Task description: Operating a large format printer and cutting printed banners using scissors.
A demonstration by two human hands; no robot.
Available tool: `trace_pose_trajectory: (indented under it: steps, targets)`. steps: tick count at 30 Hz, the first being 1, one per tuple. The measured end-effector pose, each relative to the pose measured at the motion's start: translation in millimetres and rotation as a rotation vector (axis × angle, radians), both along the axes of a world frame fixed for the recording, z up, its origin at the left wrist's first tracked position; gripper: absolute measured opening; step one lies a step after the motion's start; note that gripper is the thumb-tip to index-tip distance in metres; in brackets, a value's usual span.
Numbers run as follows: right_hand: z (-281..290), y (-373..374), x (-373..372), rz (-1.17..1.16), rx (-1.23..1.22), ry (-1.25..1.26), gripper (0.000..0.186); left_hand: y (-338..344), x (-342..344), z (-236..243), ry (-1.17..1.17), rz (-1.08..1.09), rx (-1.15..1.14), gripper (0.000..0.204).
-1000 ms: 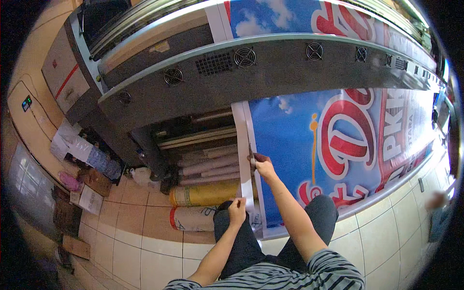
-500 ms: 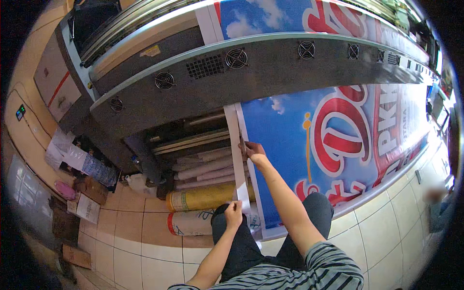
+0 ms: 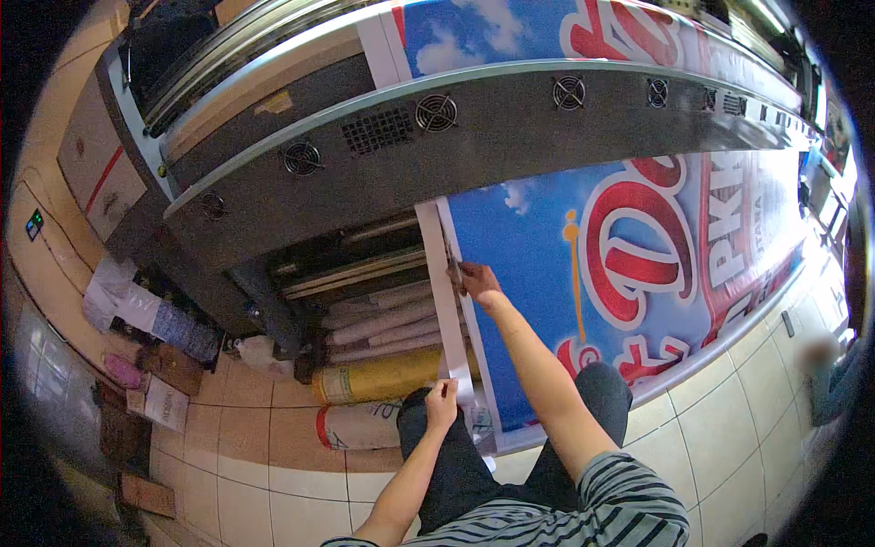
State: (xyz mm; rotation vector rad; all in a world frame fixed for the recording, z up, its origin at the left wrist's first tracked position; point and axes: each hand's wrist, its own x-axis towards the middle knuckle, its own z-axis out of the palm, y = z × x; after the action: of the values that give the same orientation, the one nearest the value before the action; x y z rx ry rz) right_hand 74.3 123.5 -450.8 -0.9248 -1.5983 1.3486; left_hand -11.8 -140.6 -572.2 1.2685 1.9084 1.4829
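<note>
A large printed banner (image 3: 524,246), blue with red and white lettering, hangs from the wide-format printer down to the floor. At its left margin, my right hand (image 3: 478,284) grips a slim grey bladed tool (image 3: 455,259) pointing up along the edge; whether it is scissors or a knife is unclear. A narrow white strip (image 3: 436,273) runs beside the banner, with a dark gap between them below the tool. Lower down, my closed left hand (image 3: 443,407) pinches the strip's loose end (image 3: 457,366), just above my left knee.
The dark printer body (image 3: 510,114) with round fan grilles spans above. Under it lie pale rolls (image 3: 383,328), a yellow roll (image 3: 378,376) and a white roll (image 3: 360,426). Cardboard boxes (image 3: 166,401) stand left on the tiled floor (image 3: 244,474). Another person (image 3: 834,387) is at far right.
The whole view has shifted slightly, with the printer a little farther left. Both hands keep their grips and have barely moved along the strip.
</note>
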Motion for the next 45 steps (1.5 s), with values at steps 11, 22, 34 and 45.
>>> trace_pose_trajectory:
  steps: [11,22,34,45]
  targets:
    - [-203,-154,153,0.387,0.138,-0.913,0.044,74,-44,-21,-0.281,-0.021,-0.112,0.035]
    - [-354,-274,150,0.737,-0.318,-1.156,0.035,228,-8,390,0.933,-0.291,0.789,0.013]
    - [-481,-384,113,0.404,-0.302,-1.21,0.042,337,13,480,1.114,0.199,0.509,0.048]
    - [-251,-362,181,0.637,-0.554,-0.949,0.063,322,11,482,1.155,0.102,0.477,0.049]
